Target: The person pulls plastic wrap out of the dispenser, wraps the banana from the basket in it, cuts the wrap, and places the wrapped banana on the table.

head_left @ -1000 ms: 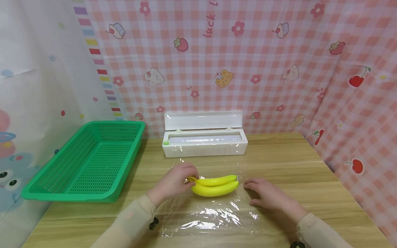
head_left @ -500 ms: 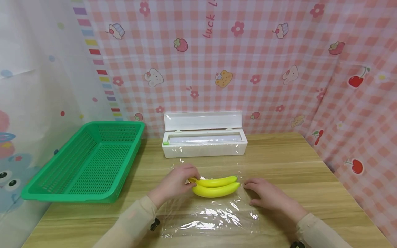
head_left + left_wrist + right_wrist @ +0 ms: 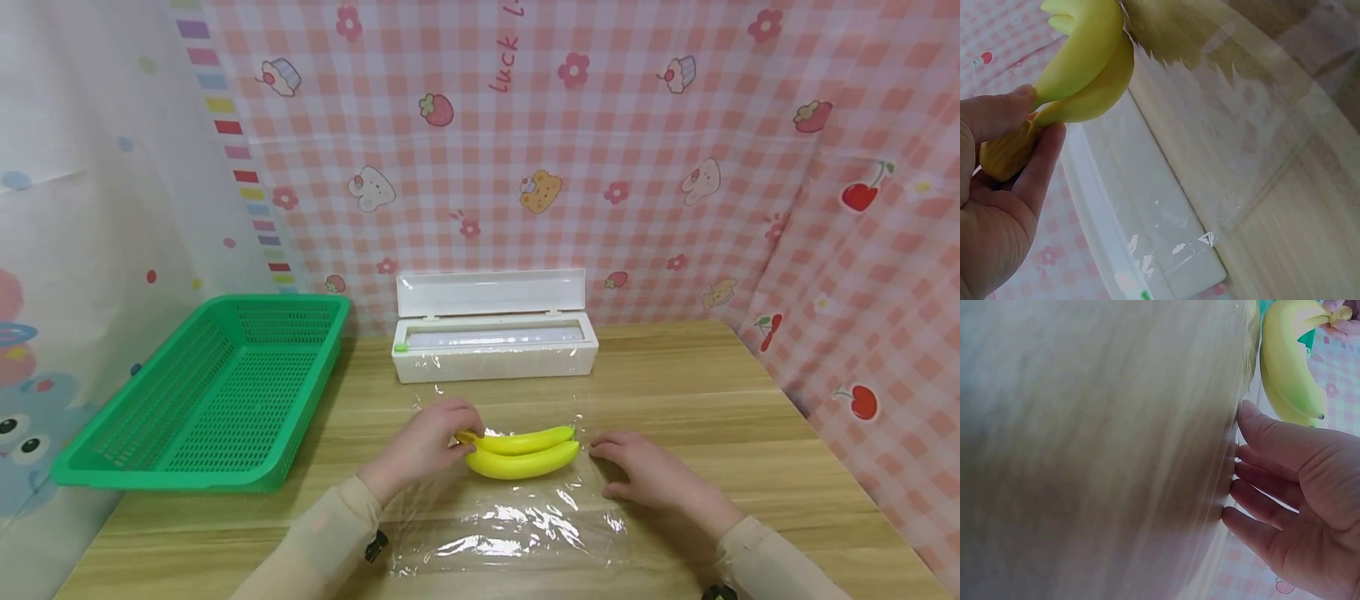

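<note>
A small bunch of yellow bananas [image 3: 525, 462] lies crosswise on a sheet of clear cling film [image 3: 517, 525] spread over the table. My left hand [image 3: 429, 442] pinches the bunch by its brown stem end [image 3: 1009, 150] between thumb and fingers, as the left wrist view shows. To the right of the banana tips, my right hand [image 3: 652, 473] rests with its fingertips on the tabletop at the film's right side. In the right wrist view its fingers [image 3: 1260, 500] are spread and loosely bent, with nothing between them.
Behind the bananas stands a white cling film box [image 3: 495, 362] with its lid [image 3: 491, 293] raised; film runs out from its front. A green mesh basket [image 3: 277, 454] sits at the table's left. A checked curtain [image 3: 480, 150] hangs along the back and right.
The bananas and my left hand have shifted very slightly to the right and towards me, its grip on the stem kept. My right hand stays where it was.
</note>
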The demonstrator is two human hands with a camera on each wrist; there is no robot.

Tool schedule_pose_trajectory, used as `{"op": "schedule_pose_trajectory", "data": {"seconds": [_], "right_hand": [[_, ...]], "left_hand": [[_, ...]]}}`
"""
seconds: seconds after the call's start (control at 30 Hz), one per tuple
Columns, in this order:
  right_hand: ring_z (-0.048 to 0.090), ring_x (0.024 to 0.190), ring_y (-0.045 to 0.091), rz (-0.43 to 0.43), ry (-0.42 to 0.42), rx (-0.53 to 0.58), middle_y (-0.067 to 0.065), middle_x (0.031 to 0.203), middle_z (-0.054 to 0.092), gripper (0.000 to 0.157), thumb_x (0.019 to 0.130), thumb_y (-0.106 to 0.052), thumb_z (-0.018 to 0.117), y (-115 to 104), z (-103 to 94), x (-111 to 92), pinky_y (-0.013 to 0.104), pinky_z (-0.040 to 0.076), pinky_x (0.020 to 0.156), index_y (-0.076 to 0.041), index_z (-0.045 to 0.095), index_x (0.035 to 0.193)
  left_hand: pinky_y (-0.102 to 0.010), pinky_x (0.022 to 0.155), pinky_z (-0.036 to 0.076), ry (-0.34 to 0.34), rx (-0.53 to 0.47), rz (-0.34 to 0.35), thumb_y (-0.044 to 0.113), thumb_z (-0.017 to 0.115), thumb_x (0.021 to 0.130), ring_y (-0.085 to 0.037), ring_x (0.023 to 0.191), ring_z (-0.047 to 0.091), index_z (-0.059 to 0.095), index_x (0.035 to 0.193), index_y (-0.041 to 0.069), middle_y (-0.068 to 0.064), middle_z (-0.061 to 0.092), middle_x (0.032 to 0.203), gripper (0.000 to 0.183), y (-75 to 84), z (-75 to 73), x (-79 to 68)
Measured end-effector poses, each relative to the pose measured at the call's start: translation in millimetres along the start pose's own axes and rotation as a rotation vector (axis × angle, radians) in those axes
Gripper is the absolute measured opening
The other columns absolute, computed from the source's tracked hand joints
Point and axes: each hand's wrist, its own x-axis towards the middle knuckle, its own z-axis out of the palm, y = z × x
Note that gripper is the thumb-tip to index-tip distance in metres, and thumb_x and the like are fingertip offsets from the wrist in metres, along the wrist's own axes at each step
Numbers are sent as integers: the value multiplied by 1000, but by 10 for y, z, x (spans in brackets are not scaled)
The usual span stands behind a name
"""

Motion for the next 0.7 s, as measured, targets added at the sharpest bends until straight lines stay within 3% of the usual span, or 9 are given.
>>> {"op": "schedule_pose_trajectory", "data": {"seconds": [0.47, 0.7], "right_hand": [[57, 115, 41, 4, 2, 11, 20, 125, 61, 50, 77, -17, 83, -7, -6, -8, 56, 44, 100, 4, 65, 119], [57, 115, 40, 1, 6, 9, 19, 124, 61, 49, 77, -17, 83, -8, -4, -6, 55, 45, 100, 4, 65, 118]], "left_hand": [[-34, 88, 54, 22, 1, 4, -4, 78, 78, -20, 93, 62, 69, 96, 6, -2, 66, 96, 23, -40, 36, -16], [-38, 93, 52, 11, -14, -45, -2, 78, 79, -22, 102, 62, 71, 106, 6, -4, 68, 106, 29, -34, 29, -27]]}}
